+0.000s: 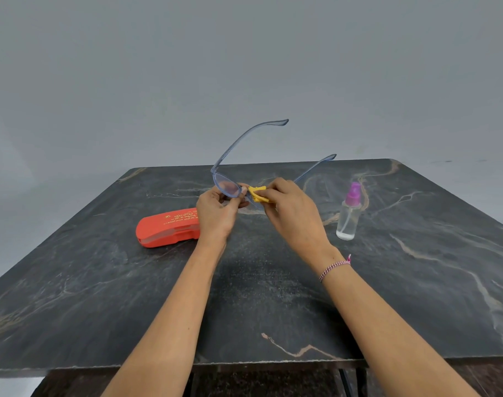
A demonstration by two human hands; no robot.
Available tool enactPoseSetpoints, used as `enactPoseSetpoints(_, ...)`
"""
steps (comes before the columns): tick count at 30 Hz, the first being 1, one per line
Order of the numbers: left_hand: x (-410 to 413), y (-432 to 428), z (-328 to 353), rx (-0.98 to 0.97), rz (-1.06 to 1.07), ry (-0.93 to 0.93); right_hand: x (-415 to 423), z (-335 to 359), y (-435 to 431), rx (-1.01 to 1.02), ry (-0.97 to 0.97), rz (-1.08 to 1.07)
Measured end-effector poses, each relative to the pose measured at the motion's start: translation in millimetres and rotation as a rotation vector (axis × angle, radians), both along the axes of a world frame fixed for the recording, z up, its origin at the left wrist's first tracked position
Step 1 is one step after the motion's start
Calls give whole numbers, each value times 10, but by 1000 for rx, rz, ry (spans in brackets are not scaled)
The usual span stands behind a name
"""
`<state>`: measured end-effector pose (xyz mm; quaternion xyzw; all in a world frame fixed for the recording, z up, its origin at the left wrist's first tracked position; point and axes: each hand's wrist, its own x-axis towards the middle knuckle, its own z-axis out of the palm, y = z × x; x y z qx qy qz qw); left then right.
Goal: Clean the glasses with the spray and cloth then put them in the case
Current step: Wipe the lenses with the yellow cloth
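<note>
While the glasses point(225, 187) are hovering just right of the case point(167, 229), left hand point(215, 216) is pinching the frame to steady it; right hand point(293, 213) is pinching the cloth point(257, 194), seemingly rubbing the other lens; spray point(349, 214) is standing farther right of the case.

2 arms reach forward, left hand point(215, 214) and right hand point(291, 214) pinching.

Dark veined table point(107, 305), grey wall point(244, 58)
</note>
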<state>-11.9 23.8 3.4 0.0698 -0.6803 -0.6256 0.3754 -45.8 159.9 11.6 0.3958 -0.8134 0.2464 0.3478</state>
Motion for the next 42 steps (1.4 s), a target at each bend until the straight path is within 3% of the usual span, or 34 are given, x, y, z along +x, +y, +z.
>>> enactPoseSetpoints(11, 10, 58, -5, -78, -39, 55, -2, 12, 2, -57, -41, 75)
enactPoseSetpoints(18, 22, 72, 10, -100, 47, 113, 31, 8, -26, 3, -14, -36)
enactPoseSetpoints(25, 7, 22, -1, -75, 91, 124, 65, 8, -30, -28, -55, 127)
enactPoseSetpoints(36, 16, 23, 36, 72, 80, 134, -1, 17, 38, -32, -37, 11)
enactPoseSetpoints(42, 12, 36, 23, 228, -2, 109, 70, 3, -49, 12, 13, 101)
